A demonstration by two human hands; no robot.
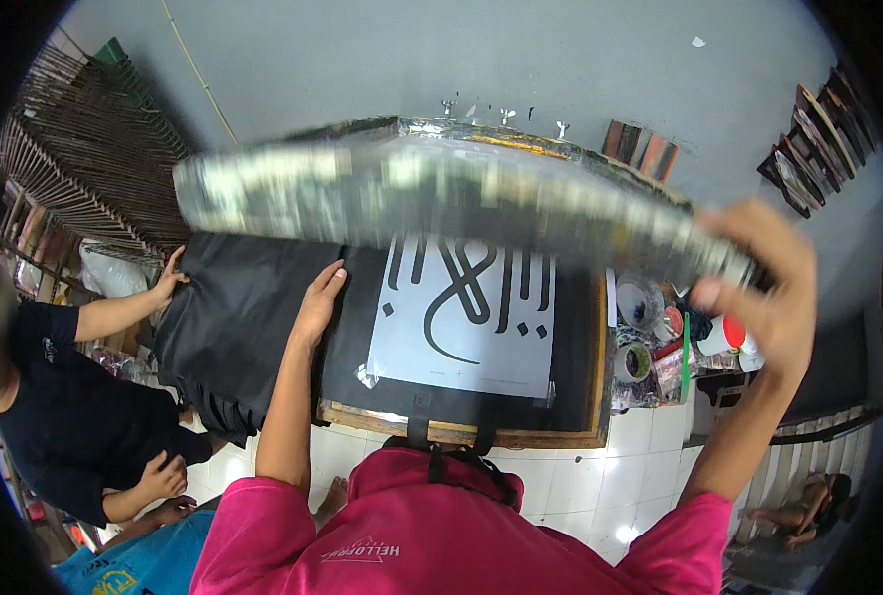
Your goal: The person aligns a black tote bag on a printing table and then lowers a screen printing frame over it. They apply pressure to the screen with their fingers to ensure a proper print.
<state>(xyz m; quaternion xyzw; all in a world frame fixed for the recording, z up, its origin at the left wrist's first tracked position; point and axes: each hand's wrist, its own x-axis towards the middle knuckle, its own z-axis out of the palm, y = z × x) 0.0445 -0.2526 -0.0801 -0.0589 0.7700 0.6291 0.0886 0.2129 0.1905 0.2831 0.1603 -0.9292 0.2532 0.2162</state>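
A screen-printing frame (441,193), blurred by motion, is tilted up over the work board, its near edge raised. My right hand (769,283), also blurred, grips its right end. Below it, a white sheet (461,327) with black calligraphy lies taped on black material (347,367); two black straps (418,430) hang over the near edge. My left hand (320,302) is left of the sheet, fingers closed at the right edge of a black fabric piece (253,307). The frame hides the sheet's upper part. A co-worker's hand (172,278) touches the fabric's left edge.
A wooden rim (600,367) borders the board. Tape rolls (634,363), tubs and a green stick (686,357) crowd the right side. Wire racks (94,149) stand at the left. Wing nuts (507,117) line the far side. Co-workers (74,397) are close on my left.
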